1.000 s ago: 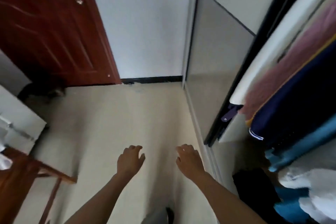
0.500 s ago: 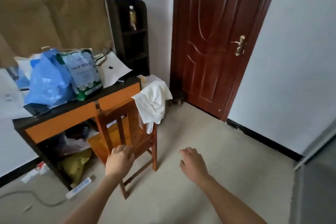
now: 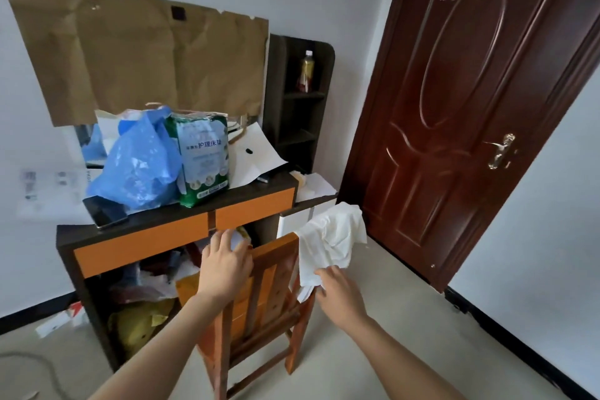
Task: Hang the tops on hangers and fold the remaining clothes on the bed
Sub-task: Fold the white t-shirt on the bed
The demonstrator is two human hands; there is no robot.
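Step in hand: picking up a garment. White garment (image 3: 331, 237), probably a top, hangs draped over the top-right corner of the chair (image 3: 276, 295) back. The chair stands at the front edge of the cluttered surface (image 3: 143, 237). Right hand (image 3: 341, 292) grip is clenched on the garment's lower hem. Left hand (image 3: 227, 266) grip curls over the chair back's top-left corner, likely steadying it. Next move, as I judge it: lift the cloth clear of the corner without snagging. No hanger or bed in view.
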